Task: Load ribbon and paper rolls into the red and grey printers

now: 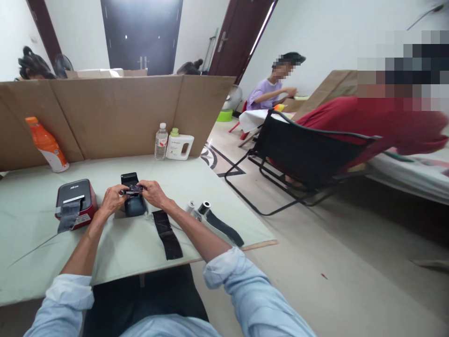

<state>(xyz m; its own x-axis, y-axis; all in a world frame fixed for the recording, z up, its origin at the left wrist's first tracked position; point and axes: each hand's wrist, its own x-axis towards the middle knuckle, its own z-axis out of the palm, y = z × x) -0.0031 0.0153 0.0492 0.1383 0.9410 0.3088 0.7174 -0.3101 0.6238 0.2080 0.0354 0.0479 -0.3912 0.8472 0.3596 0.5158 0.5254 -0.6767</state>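
Note:
A small dark blue-black printer [133, 202] with its lid raised stands on the pale green table [31, 224]. My left hand [112, 198] and my right hand [152, 192] meet over its open top, fingers curled round a small dark part [132, 189] between them. A black paper strip [167, 234] lies on the table just under my right forearm. A red and black printer [76, 202] with a grey strip hanging from its slot sits left of my left hand. Two paper rolls [198, 208] with a dark strip trailing lie to the right.
A cardboard screen [105, 112] walls the table's far side. An orange bottle [47, 145], a clear water bottle [161, 141] and a white jug [179, 146] stand against it. A black folding chair [301, 154] is on the floor to the right; people sit beyond.

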